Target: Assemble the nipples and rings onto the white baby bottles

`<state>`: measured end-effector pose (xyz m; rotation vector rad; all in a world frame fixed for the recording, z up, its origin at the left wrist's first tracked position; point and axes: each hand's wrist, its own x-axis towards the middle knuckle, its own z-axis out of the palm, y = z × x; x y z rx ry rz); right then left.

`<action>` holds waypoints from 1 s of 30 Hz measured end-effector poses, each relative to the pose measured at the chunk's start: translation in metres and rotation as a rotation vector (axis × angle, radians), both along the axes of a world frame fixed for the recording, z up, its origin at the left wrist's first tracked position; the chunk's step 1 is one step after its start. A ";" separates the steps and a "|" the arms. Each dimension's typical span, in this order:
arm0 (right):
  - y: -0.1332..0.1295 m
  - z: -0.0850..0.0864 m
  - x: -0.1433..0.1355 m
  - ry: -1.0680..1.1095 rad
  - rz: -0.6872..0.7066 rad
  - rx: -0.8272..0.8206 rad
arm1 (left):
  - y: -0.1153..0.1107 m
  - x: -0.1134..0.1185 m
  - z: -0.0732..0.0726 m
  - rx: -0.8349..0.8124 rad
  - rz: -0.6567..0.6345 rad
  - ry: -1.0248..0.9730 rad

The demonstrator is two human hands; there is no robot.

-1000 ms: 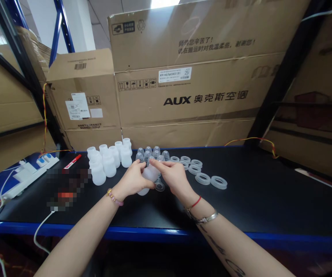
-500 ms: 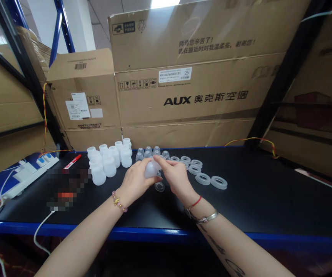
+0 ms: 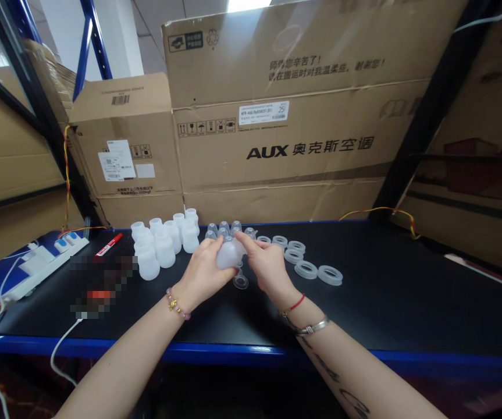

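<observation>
My left hand (image 3: 205,260) is wrapped around a small frosted baby bottle (image 3: 229,254), which is tilted above the black tabletop. My right hand (image 3: 266,260) has its fingers curled at the bottle's far right end, pressing there with thumb and finger; the exact contact is partly hidden. Just beyond the hands, clear bottle nipples (image 3: 224,227) are grouped in rows, partly covered by the fingers. One more clear nipple (image 3: 241,280) lies beneath the held bottle. Several frosted bottles (image 3: 164,249) stand upright to the left, and translucent rings (image 3: 306,269) lie flat to the right.
A red and white marker (image 3: 108,247) and a blurred-out object (image 3: 102,288) with a white cable lie at the left. Beyond them sits a white power strip (image 3: 50,265). Large cardboard boxes (image 3: 312,174) wall off the back. A blue edge (image 3: 216,353) borders the table's front.
The held bottle has turned slightly, showing more of its rounded side. My right hand's fingers have shifted a little at its end. My left hand stays around it.
</observation>
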<state>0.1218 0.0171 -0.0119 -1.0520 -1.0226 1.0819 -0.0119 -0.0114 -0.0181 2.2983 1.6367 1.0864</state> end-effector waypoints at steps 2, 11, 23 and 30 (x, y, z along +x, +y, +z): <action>-0.001 0.001 -0.001 -0.008 -0.009 0.005 | 0.001 0.000 0.000 0.046 0.028 -0.008; -0.004 0.002 -0.002 -0.023 -0.016 -0.013 | -0.002 0.004 0.006 -0.004 0.143 0.158; 0.005 -0.008 0.004 -0.074 -0.024 0.082 | -0.006 -0.002 0.009 -0.048 -0.105 0.122; 0.001 -0.004 0.001 -0.040 -0.030 0.023 | -0.006 0.004 0.006 0.068 0.080 0.091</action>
